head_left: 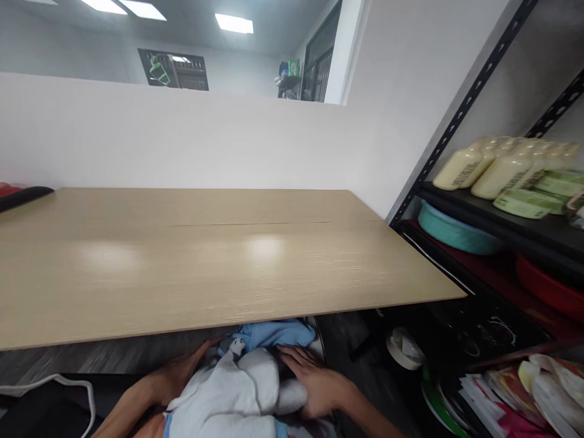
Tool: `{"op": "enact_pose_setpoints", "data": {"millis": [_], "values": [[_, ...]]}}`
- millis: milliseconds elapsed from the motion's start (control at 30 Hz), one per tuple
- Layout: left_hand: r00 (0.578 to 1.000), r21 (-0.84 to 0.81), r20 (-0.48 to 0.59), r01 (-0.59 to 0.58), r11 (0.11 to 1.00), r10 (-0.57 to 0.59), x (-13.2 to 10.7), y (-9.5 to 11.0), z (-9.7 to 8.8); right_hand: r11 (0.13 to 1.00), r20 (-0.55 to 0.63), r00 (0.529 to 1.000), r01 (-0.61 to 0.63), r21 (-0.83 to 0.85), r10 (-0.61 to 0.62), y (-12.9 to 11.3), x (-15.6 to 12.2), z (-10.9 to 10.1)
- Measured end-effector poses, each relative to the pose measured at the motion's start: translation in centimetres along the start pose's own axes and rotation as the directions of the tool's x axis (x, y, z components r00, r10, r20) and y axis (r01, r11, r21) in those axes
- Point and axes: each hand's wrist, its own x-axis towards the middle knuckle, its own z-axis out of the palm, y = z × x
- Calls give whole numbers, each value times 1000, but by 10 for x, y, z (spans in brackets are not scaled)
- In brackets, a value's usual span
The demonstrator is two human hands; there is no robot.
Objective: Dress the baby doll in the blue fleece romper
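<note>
Below the table's front edge lies a bundle of soft cloth. A white cloth (pixel 241 389) with blue trim is on top, and a light-blue cloth (pixel 278 333) sits behind it, partly under the table. My right hand (pixel 310 378) rests on the bundle's right side, fingers stretched out and pressed against the cloth. At the left side of the bundle is my left hand (pixel 194 364), reaching toward the blue cloth. Its fingers are mostly hidden by the cloth and the table edge, so their grip does not show.
A light wooden table (pixel 219 261) spans the view. To the right, a black shelf (pixel 506 222) bears cream-coloured bottles (pixel 502 167), a teal basin (pixel 456 230) and a red basin (pixel 550 286). Below are a white roll (pixel 405 350) and packets (pixel 497 395). A white cord (pixel 50 380) lies at left.
</note>
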Motion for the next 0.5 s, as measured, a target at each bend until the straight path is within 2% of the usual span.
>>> {"op": "enact_pose_setpoints", "data": {"millis": [67, 100, 233, 300, 400, 467, 500], "values": [[986, -108, 86, -133, 985, 142, -2, 9, -5, 998, 0, 998, 65, 11, -65, 0, 19, 4], [978, -149, 105, -163, 975, 179, -4, 12, -7, 997, -5, 997, 73, 3, -73, -2, 27, 6], [974, -167, 114, -174, 970, 194, -10, 20, -18, 997, 9, 998, 67, 37, -67, -18, 42, 2], [965, -133, 149, -196, 972, 215, -13, 25, -25, 989, 90, 993, 61, 137, -73, -26, 39, -7], [935, -141, 241, -233, 962, 261, -19, 37, -34, 965, 170, 985, -21, 261, -24, -40, 22, -23], [954, -202, 203, -178, 963, 219, -23, 46, -38, 943, 148, 988, -81, 322, 35, -49, 8, -30], [980, -227, 140, -110, 968, 144, -24, 49, -39, 928, 106, 992, -106, 358, 72, -53, 2, -32]]}}
